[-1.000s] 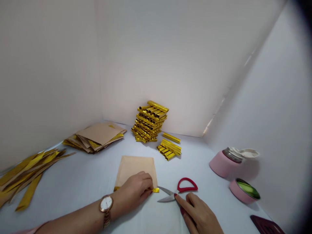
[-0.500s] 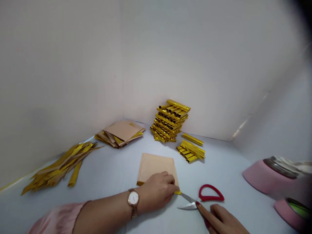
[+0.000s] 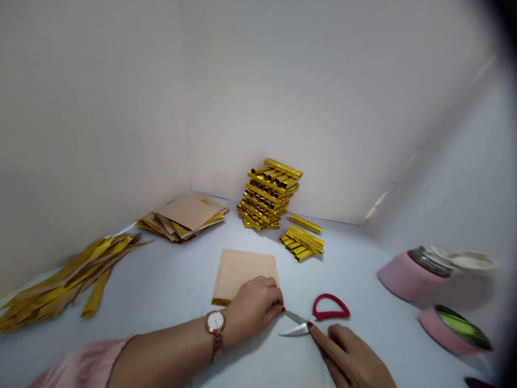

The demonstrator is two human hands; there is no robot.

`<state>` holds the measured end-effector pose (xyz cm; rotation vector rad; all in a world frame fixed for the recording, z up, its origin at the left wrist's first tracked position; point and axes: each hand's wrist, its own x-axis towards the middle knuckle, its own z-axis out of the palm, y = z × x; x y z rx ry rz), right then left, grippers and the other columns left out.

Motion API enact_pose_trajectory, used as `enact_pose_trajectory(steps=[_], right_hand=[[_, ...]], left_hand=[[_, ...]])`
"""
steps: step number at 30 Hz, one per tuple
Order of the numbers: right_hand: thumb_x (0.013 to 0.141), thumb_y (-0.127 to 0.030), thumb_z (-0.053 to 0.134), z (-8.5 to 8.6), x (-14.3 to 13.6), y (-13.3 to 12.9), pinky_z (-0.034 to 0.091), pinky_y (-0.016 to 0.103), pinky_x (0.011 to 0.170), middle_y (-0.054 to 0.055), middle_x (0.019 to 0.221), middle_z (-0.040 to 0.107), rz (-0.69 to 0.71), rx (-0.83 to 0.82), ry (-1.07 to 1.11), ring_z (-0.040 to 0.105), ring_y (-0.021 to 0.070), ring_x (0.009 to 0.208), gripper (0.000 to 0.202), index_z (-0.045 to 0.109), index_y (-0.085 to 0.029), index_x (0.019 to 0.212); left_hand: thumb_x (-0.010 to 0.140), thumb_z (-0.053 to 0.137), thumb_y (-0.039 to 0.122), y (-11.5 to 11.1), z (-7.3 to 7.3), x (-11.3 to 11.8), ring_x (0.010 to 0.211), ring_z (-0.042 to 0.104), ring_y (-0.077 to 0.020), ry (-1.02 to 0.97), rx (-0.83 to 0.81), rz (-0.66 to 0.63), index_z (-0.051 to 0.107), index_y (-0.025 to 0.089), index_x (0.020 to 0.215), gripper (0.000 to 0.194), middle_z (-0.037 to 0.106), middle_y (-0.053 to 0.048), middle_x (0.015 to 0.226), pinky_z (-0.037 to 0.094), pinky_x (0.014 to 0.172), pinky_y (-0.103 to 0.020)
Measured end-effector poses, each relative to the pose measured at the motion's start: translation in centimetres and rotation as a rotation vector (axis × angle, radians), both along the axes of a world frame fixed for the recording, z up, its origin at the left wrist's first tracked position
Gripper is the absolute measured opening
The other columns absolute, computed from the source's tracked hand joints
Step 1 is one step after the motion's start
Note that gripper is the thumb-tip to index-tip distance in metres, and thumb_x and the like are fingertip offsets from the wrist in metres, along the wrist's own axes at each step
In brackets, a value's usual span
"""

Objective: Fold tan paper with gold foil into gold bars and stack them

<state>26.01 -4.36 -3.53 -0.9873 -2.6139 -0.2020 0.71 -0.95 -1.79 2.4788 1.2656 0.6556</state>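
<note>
A square of brown paper (image 3: 245,269) with a gold lower edge lies flat on the table. My left hand (image 3: 258,302), with a watch (image 3: 215,321) on its wrist, is closed over the paper's lower right part, fingers curled and pressed together. My right hand (image 3: 349,353) holds scissors (image 3: 297,330); one of their red handle loops (image 3: 330,315) shows beyond the hand. The two blades are apart, and the upper blade's tip reaches my left fingertips. The other handle loop is hidden by my right hand.
A crosswise stack of gold paper tubes (image 3: 269,194) stands at the back, with more tubes (image 3: 302,242) in front. Brown-and-gold sheets (image 3: 188,213) are piled at the left, near gold strips (image 3: 68,280). Pink containers (image 3: 412,275) sit at the right. Walls close the back.
The whole scene has shifted left in view. A small gold bit that showed at the blade by my left fingertips is now out of sight. Both hands keep much the same pose.
</note>
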Motion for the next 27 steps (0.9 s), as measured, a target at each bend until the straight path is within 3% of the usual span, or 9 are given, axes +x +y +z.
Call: enact_pose_trajectory(steps=[6,11,13,15,17,19,21,27], right_hand=[[0.087,-0.011,0.038,0.4,-0.7,-0.6,0.054,0.031,0.059,0.011,0.084,0.058,-0.086,-0.011,0.001,0.058,0.0196,0.068,0.040,0.057,-0.016,0.122],[0.087,-0.009,0.037,0.6,-0.9,-0.8,0.053,0.033,0.061,0.012,0.085,0.056,-0.094,-0.048,-0.004,0.057,0.0207,0.070,0.039,0.058,-0.013,0.120],[0.088,-0.009,0.038,0.4,-0.8,-0.8,0.053,0.034,0.063,0.012,0.087,0.056,-0.102,-0.063,-0.016,0.057,0.0210,0.072,0.039,0.057,-0.014,0.122],[0.088,-0.010,0.039,0.3,-0.6,-0.8,0.053,0.034,0.065,0.011,0.089,0.056,-0.111,-0.077,-0.024,0.058,0.0208,0.074,0.039,0.055,-0.016,0.124],[0.089,-0.010,0.040,0.2,-0.5,-0.8,0.053,0.033,0.066,0.011,0.090,0.057,-0.116,-0.088,-0.028,0.057,0.0204,0.074,0.040,0.054,-0.017,0.126],[0.088,-0.010,0.040,0.1,-0.4,-0.8,0.052,0.033,0.065,0.011,0.090,0.057,-0.121,-0.092,-0.026,0.057,0.0203,0.074,0.040,0.054,-0.017,0.125],[0.088,-0.010,0.040,0.1,-0.4,-0.7,0.052,0.033,0.064,0.011,0.089,0.057,-0.129,-0.091,-0.020,0.057,0.0202,0.073,0.040,0.055,-0.018,0.124],[0.087,-0.010,0.039,0.1,-0.5,-0.7,0.052,0.033,0.064,0.011,0.089,0.057,-0.135,-0.088,-0.006,0.057,0.0203,0.073,0.040,0.056,-0.018,0.123]], left_hand=[[0.089,0.053,0.015,0.1,-0.1,0.1,0.085,0.057,-0.0175,-0.057,-0.034,-0.023,0.064,0.020,0.087,0.013,0.063,-0.002,0.087,0.044,0.071,-0.025],[0.086,0.052,0.009,-0.1,1.0,-0.4,0.086,0.058,-0.0180,0.011,-0.014,-0.166,0.066,0.023,0.085,0.020,0.066,-0.002,0.088,0.041,0.077,-0.028],[0.088,0.053,0.014,-0.3,1.7,-1.2,0.093,0.058,-0.0204,0.047,0.009,-0.231,0.066,0.024,0.087,0.016,0.067,-0.002,0.091,0.038,0.085,-0.033],[0.092,0.049,0.024,-0.6,2.1,-2.1,0.110,0.053,-0.0243,0.096,0.038,-0.305,0.063,0.025,0.101,0.017,0.065,-0.005,0.109,0.032,0.096,-0.041],[0.095,0.044,0.033,-0.8,2.2,-3.0,0.126,0.041,-0.0285,0.148,0.028,-0.364,0.050,0.026,0.126,0.032,0.053,-0.008,0.132,0.023,0.104,-0.050],[0.095,0.042,0.039,-0.9,2.0,-3.6,0.132,0.032,-0.0314,0.187,-0.010,-0.386,0.034,0.026,0.139,0.047,0.041,-0.010,0.143,0.017,0.105,-0.057],[0.094,0.041,0.044,-0.9,1.8,-3.7,0.133,0.030,-0.0331,0.202,-0.042,-0.383,0.028,0.026,0.142,0.053,0.037,-0.011,0.145,0.016,0.104,-0.060],[0.094,0.040,0.047,-0.8,1.8,-3.5,0.134,0.028,-0.0338,0.200,-0.072,-0.385,0.028,0.024,0.142,0.055,0.035,-0.013,0.146,0.017,0.103,-0.063]])
